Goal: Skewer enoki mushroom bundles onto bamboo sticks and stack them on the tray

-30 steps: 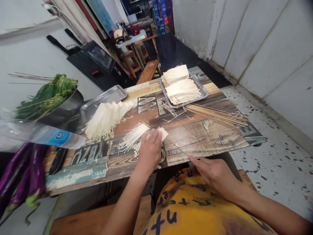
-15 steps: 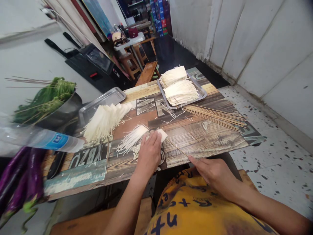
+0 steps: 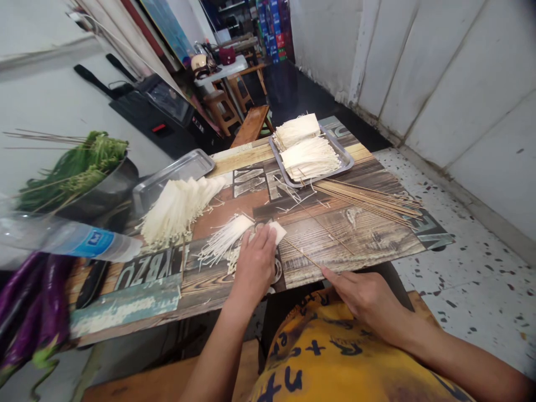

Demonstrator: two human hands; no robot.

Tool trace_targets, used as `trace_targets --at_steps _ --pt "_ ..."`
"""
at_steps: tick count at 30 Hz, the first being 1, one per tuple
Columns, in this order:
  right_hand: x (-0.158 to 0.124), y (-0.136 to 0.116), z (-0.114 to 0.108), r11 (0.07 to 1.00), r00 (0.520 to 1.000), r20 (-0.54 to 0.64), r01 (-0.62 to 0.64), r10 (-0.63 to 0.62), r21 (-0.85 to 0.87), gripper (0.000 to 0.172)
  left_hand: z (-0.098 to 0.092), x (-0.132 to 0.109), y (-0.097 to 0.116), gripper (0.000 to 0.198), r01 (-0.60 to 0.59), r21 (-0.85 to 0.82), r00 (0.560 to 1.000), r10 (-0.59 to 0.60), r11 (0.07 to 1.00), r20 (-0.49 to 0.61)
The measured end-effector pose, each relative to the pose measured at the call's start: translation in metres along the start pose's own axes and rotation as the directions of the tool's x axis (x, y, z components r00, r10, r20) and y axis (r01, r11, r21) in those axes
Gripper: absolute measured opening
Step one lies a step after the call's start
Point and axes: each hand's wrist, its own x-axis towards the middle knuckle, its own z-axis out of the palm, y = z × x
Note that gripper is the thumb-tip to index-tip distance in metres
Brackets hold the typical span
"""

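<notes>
My left hand point(image 3: 258, 255) presses down on a bunch of enoki mushrooms point(image 3: 278, 232) lying on the table, fingers together over it. The bunch's pale cut end shows past the fingertips. Just left of that hand lies another small enoki bunch point(image 3: 226, 239). Close to the table's front edge, my right hand point(image 3: 368, 297) pinches a thin bamboo skewer point(image 3: 305, 255), which points at the cut end under my left hand. Whether its tip is inside the mushrooms I cannot tell. A larger fanned pile of enoki point(image 3: 173, 215) rests farther left.
A grey tray point(image 3: 350, 163) at the back holds enoki bunches, with a bundle of bamboo skewers point(image 3: 368, 202) beside it. On the left are a clear tray point(image 3: 205, 162), a metal bowl point(image 3: 106, 187) of greens, a plastic bottle point(image 3: 119, 245), a black-handled knife point(image 3: 92, 283) and eggplants point(image 3: 54, 301).
The view has shifted very slightly, so things at the left edge sit a little farther left. Both hands, the skewer and the mushrooms look almost the same as before.
</notes>
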Motion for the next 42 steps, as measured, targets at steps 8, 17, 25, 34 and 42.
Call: trace_targets --at_steps 8,17,25,34,42 --pt "0.003 0.000 0.000 0.999 0.998 -0.038 0.052 -0.052 -0.012 0.041 -0.004 0.001 0.000 0.038 0.013 -0.017 1.000 -0.013 1.000 0.017" --pt "0.008 -0.002 0.006 0.995 0.992 -0.100 0.070 -0.077 -0.078 0.038 -0.006 0.003 -0.001 0.038 0.012 -0.015 0.999 -0.011 1.000 0.047" --pt "0.017 -0.008 0.002 0.976 0.988 -0.099 0.095 -0.116 -0.197 0.039 -0.006 0.004 -0.003 0.038 0.009 -0.042 0.998 -0.007 0.999 0.059" --pt "0.026 -0.017 0.008 0.940 0.989 -0.078 0.094 -0.126 -0.327 0.038 -0.006 0.005 -0.004 0.038 -0.004 -0.055 0.999 0.006 0.998 0.050" --pt "0.036 -0.019 0.005 0.924 0.979 -0.087 0.140 -0.182 -0.356 0.035 -0.004 0.005 -0.005 0.037 -0.004 -0.039 0.999 0.006 0.999 0.050"
